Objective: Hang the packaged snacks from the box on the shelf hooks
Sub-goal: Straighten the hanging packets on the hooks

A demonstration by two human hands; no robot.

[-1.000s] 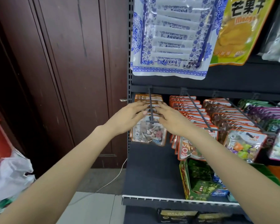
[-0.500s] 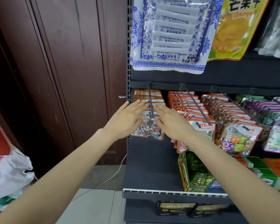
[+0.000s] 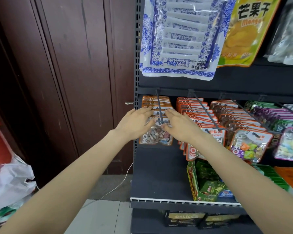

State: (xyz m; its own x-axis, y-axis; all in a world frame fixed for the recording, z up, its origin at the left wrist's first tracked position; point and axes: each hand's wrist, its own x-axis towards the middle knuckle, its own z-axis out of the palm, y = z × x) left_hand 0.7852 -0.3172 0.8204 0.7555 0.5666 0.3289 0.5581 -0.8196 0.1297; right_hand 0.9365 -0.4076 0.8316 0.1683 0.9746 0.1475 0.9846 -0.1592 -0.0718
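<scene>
A dark shelf [image 3: 159, 174] beside a brown wooden door [image 3: 66, 73] fills the frame. At centre, the left hand [image 3: 134, 124] and right hand [image 3: 181, 127] are laid flat, fingers straight, grasping nothing, against the orange-edged snack packets [image 3: 156, 137] hung on the leftmost hook [image 3: 159, 108]. More packet rows [image 3: 198, 112] are seen to the right.

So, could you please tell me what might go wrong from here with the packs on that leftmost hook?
1. The left hand and right hand press flat on the front pack, gripping nothing; it may swing or slip forward toward the tip of the hook.
2. The row looks full almost to the tip, so pushing harder could crumple the packs.
3. The right forearm passes close to the next row and could knock it.
</scene>
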